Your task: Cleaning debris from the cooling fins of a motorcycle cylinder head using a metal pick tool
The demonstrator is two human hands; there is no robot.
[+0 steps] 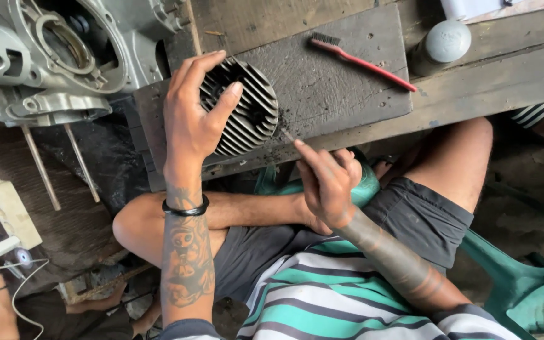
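Note:
My left hand (191, 116) grips a round, finned metal cylinder head (250, 107) and holds it on edge on a dark wooden board (335, 82). My right hand (327, 179) pinches a thin metal tool (287, 134) whose tip points at the lower right edge of the fins. Dark grime lies on the board beside the fins. A black band circles my left wrist.
A red-handled toothbrush (360, 60) lies on the board at the back. A grey-capped can (442, 44) stands at the upper right. A grey engine casing (51, 56) with two studs sits at the upper left. A white power strip (10, 214) lies at the left. I sit on a green plastic chair (524, 283).

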